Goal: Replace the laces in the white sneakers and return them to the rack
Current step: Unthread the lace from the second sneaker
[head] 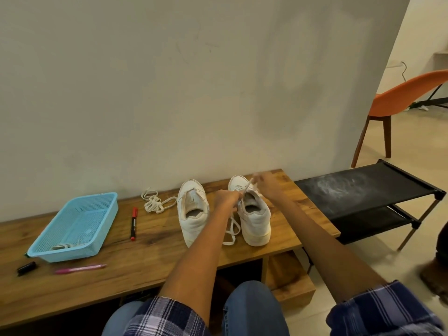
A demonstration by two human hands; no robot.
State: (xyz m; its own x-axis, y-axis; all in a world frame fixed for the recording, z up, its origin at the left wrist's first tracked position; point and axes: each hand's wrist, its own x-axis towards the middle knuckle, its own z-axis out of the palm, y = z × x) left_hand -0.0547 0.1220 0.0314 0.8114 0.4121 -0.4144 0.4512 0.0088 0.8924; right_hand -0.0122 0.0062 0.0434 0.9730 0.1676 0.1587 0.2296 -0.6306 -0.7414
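I see both white sneakers (194, 212) toes toward 12 o'clock, left hand (225, 197) and right hand (266, 184) fingers pinching the lace (247, 187) over the right sneaker (254, 219).

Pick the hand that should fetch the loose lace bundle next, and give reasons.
Left. The left hand is nearer the lace bundle, which lies left of both sneakers; the right hand would have to cross them.
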